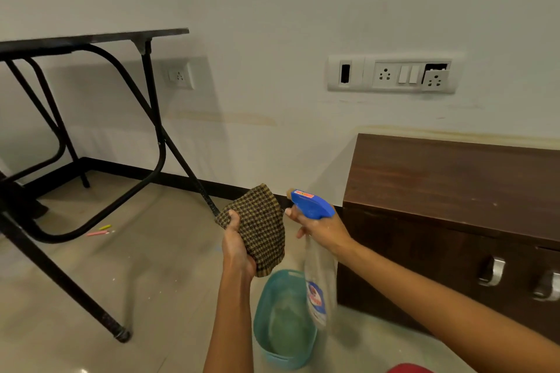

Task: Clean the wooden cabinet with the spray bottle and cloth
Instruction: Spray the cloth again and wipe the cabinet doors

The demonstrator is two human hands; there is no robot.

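Left hand [238,247] grips one cloth [257,227]; right hand [324,228] grips one spray bottle [313,206], near one cabinet's [454,179] left edge.

The brown and black checked woven cloth [260,230] is crumpled and stands upright in the left grip [238,247], with the thumb pressed on its left edge. Just beside it, on the right, is the clear plastic spray bottle with a blue trigger head [313,206]. The right grip [321,228] holds it at the neck. Its orange nozzle points left toward the cloth, and its blurred body hangs down and shows a blue and red label. The low dark brown wooden cabinet [454,185] stands on the floor against the wall at the right, with a flat top and silver metal handles on its front.
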